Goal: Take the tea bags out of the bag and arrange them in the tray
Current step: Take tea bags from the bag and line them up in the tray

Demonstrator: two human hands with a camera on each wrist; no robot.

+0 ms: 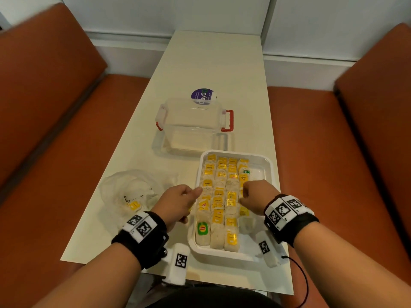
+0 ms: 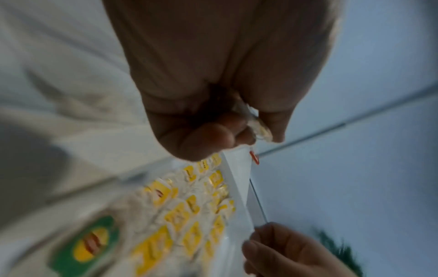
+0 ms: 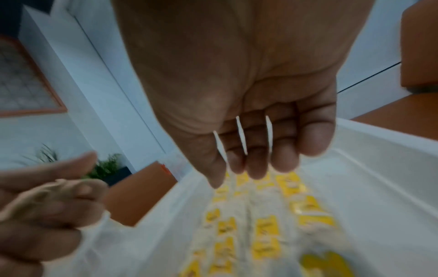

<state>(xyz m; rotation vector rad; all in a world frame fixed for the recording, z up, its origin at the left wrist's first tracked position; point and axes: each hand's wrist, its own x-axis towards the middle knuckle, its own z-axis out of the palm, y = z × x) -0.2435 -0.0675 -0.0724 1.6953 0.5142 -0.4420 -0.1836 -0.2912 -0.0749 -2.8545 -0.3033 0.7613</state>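
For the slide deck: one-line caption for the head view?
Both hands, left and right, over the white tray of tea bags; plastic bag left, clear box behind.

Left hand (image 2: 213,78) fingers (image 2: 208,138) curled around a tea bag (image 2: 258,127) above the tray (image 2: 239,187) of tea bags.

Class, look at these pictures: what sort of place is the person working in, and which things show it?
Probably a cafe or canteen booth: a narrow cream table stands between two orange-brown padded bench seats against a pale panelled wall.
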